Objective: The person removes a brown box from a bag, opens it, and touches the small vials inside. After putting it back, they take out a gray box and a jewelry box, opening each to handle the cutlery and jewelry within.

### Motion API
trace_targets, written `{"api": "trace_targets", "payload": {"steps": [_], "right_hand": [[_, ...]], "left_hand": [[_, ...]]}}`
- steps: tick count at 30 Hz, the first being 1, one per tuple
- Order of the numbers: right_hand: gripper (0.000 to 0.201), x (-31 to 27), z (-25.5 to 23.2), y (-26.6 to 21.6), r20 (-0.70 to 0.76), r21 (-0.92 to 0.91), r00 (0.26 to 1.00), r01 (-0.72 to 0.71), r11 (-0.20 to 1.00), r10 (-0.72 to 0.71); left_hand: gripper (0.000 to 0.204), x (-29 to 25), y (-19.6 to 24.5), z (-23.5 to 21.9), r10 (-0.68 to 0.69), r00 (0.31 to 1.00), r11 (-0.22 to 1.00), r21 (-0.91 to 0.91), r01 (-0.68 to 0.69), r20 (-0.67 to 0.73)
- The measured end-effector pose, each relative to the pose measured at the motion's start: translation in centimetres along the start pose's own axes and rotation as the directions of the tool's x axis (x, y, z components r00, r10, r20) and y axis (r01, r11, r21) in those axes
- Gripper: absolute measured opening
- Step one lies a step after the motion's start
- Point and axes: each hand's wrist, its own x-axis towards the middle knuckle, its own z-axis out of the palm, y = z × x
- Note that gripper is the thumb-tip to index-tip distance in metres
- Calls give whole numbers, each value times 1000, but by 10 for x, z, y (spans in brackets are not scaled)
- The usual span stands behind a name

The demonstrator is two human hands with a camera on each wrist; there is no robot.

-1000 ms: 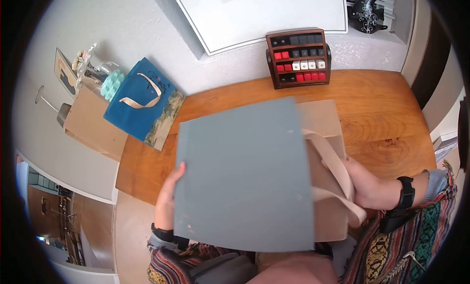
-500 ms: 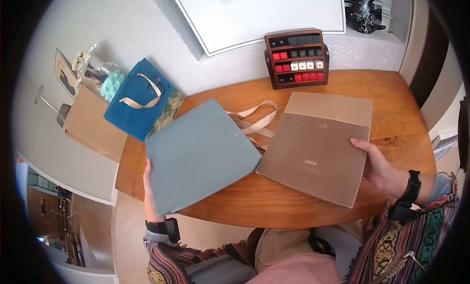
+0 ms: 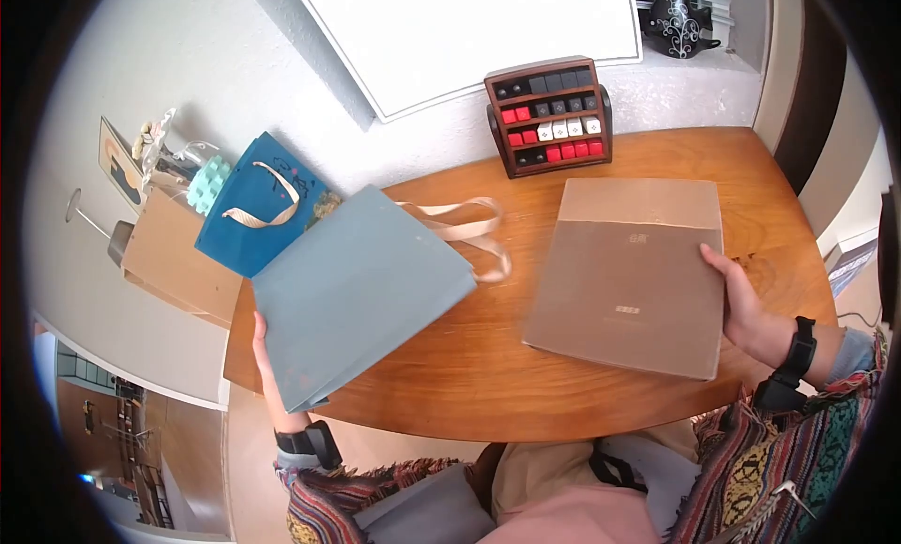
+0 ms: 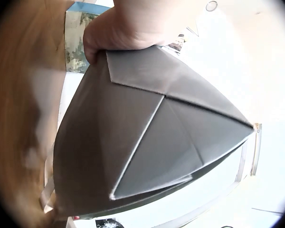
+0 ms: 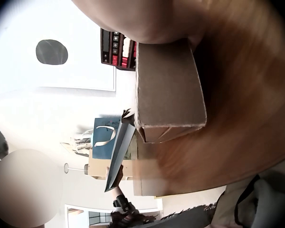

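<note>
wooden table (image 3: 469,370), small rack (image 3: 551,118) behind, grey bag (image 3: 366,286) partly hiding blue bag (image 3: 258,195)

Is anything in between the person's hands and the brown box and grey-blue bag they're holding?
Nothing visible: the right hand grips the brown box directly by its side, and the left hand holds the grey-blue bag directly by its edge.
</note>
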Motion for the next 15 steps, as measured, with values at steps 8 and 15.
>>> {"api": "trace_targets", "payload": {"steps": [8, 15], "right_hand": [[65, -1, -8, 17, -66, 82, 994, -81, 993, 87], [68, -37, 14, 29, 106, -60, 916, -382, 922, 387]], "left_hand": [[64, 56, -28, -59, -37, 969, 987, -161, -3, -245], [70, 100, -64, -3, -179, 979, 969, -188, 159, -98]]}}
